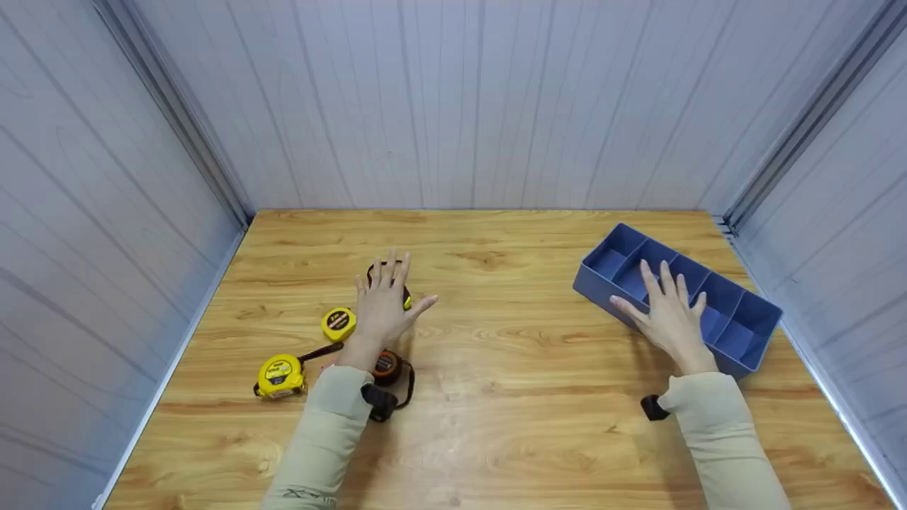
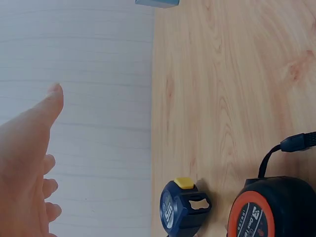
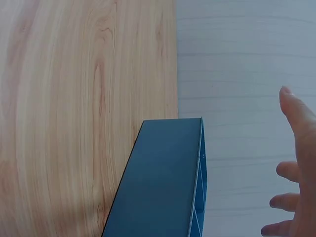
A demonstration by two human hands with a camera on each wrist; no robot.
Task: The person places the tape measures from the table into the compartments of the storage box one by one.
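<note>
My left hand [image 1: 382, 308] is held with fingers spread above a group of tape measures and holds nothing. Under its fingers lies a dark blue tape measure [image 2: 182, 207] with a yellow button, partly hidden in the head view. An orange-and-black tape measure [image 1: 386, 367] with a wrist strap sits beside the left wrist. To the left are a small yellow tape measure [image 1: 339, 324] and a larger yellow tape measure [image 1: 280, 375] with a black strap. My right hand [image 1: 669, 319], also spread and holding nothing, is over a blue divided box [image 1: 740, 361], hiding part of its compartments.
The wooden table [image 1: 496, 425] is enclosed by pale panel walls [image 1: 453, 106] at the back and both sides. The box stands at an angle near the table's right edge. A bit of something pink [image 1: 327, 366] shows beside the left sleeve, mostly hidden.
</note>
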